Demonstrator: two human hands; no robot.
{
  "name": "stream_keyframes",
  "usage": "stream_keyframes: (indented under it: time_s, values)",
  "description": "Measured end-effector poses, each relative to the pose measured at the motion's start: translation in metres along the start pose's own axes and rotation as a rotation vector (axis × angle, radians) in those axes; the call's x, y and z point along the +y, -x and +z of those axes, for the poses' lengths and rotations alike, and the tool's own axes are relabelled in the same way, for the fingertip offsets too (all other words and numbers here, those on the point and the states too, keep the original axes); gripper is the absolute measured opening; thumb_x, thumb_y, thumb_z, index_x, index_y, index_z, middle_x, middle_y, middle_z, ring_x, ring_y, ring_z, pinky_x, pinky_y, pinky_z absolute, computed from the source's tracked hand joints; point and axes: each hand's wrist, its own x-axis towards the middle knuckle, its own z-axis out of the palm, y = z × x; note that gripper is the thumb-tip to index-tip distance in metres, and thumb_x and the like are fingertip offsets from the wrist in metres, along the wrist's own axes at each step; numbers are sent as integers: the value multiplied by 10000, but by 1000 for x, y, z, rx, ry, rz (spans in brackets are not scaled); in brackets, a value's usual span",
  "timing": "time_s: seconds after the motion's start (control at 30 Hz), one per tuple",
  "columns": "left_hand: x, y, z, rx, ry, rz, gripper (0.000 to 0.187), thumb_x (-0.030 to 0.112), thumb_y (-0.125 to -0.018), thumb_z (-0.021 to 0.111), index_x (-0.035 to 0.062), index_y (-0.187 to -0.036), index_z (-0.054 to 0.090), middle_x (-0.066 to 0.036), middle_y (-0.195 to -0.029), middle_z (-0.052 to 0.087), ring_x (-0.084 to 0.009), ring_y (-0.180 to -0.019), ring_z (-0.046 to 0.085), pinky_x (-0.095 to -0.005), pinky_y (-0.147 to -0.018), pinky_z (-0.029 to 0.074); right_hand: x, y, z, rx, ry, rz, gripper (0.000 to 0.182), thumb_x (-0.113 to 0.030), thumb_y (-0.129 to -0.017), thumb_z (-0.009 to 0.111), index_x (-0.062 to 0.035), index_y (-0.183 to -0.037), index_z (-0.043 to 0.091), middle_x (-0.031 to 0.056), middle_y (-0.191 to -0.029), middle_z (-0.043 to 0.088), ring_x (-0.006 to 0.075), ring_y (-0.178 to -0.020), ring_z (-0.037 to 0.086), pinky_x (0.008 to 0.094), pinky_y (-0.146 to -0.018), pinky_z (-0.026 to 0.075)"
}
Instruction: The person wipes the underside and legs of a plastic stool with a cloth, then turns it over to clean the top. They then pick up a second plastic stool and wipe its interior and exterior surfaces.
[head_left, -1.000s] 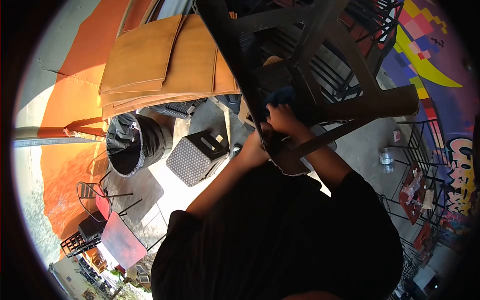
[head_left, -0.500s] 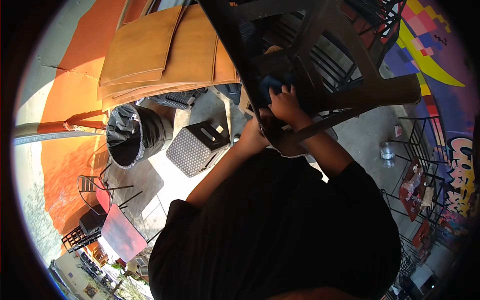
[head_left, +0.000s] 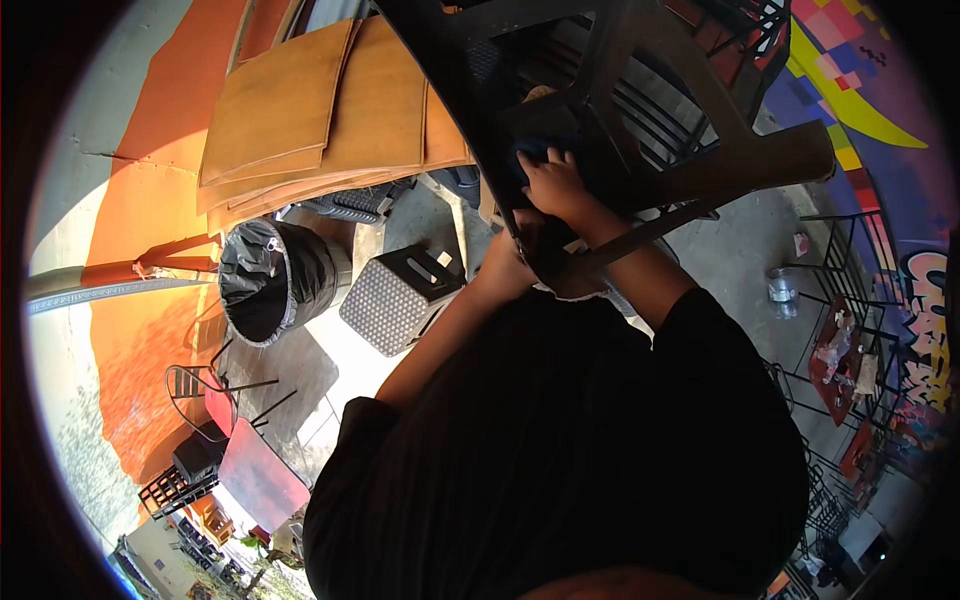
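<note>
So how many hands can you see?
2. The left hand is at the near edge of the dark frame, partly hidden; the right hand is just beyond it, fingers spread. More could be hidden.

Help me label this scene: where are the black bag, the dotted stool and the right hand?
Black bag (head_left: 312, 272): head view, on its outer side.
Dotted stool (head_left: 385, 308): head view, on its dotted face.
Right hand (head_left: 556, 187): head view, on its back.

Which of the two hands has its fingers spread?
The right hand: its fingers fan out at the dark blue cloth inside the dark frame, whereas the left hand, lower in view, grips the frame's edge.
</note>
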Motion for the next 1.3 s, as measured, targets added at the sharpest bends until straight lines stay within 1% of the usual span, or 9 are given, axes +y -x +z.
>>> stream_keyframes:
  time_s: [0.2,0.33,0.43,0.53,0.63,0.9,1.07,1.2,1.3]
  values:
    - [-2,1,2,9,-32,25,692,133,-628,937,59,-1165,508,-8,-882,527,-125,-806,548,-306,-723,478,44,6,-26,-17,-92,70,241,-158,-894,636,-74,-1104,721,186,-997,740,384,-1074,632,496,-935,491]
    - [8,0,0,-19,-40,27,702,127,-626,936,57,-1178,508,-8,-874,516,-121,-793,538,-305,-711,471,67,-5,-35,687,-150,315,188,-131,-887,623,-51,-1046,686,170,-980,723,391,-972,644,459,-856,528]
    - [8,-1,0,-28,-54,42,709,122,-627,934,55,-1188,506,-5,-869,504,-119,-786,527,-303,-697,463,75,-14,-7,466,-158,328,255,-129,-914,622,-29,-1146,651,180,-1021,718,406,-1063,613,506,-905,499]
    - [10,-4,-1,-49,-96,84,713,123,-632,934,54,-1193,498,-5,-866,499,-120,-781,523,-302,-684,459,61,-18,21,495,-38,169,238,-142,-904,636,-39,-1118,650,162,-1026,715,389,-1123,581,509,-960,456]
    - [11,-6,-1,-86,-98,85,726,132,-633,938,59,-1196,485,-10,-869,509,-121,-786,533,-304,-682,462,45,-24,21,453,-74,190,229,-154,-887,656,-55,-1094,646,153,-1040,708,377,-1174,552,513,-1010,409]
    - [15,2,-2,-127,-91,5,707,126,-656,926,71,-1192,468,-13,-856,524,-124,-795,542,-315,-686,462,31,-21,14,203,-250,-88,253,-211,-883,680,-118,-1115,641,140,-1010,715,394,-1140,569,545,-1041,380]
    - [2,3,-15,-79,-41,82,692,139,-665,918,70,-1187,469,-14,-851,517,-126,-784,535,-316,-689,451,47,-28,-12,78,44,293,357,-178,-964,463,-103,-1266,639,152,-1053,747,360,-1231,543,611,-1094,323]
    - [16,-5,-19,-122,-32,100,675,138,-680,907,63,-1191,472,-12,-849,510,-126,-785,532,-313,-689,445,22,-31,11,181,-21,-13,250,-167,-900,617,-83,-1133,652,148,-913,736,365,-1117,598,560,-1012,390]
    - [15,1,-14,-107,-62,35,665,136,-690,898,59,-1199,476,-6,-844,502,-122,-784,525,-311,-690,441,25,-25,10,167,-114,-14,240,-171,-882,655,-94,-1109,652,128,-884,731,363,-1073,618,535,-980,417]
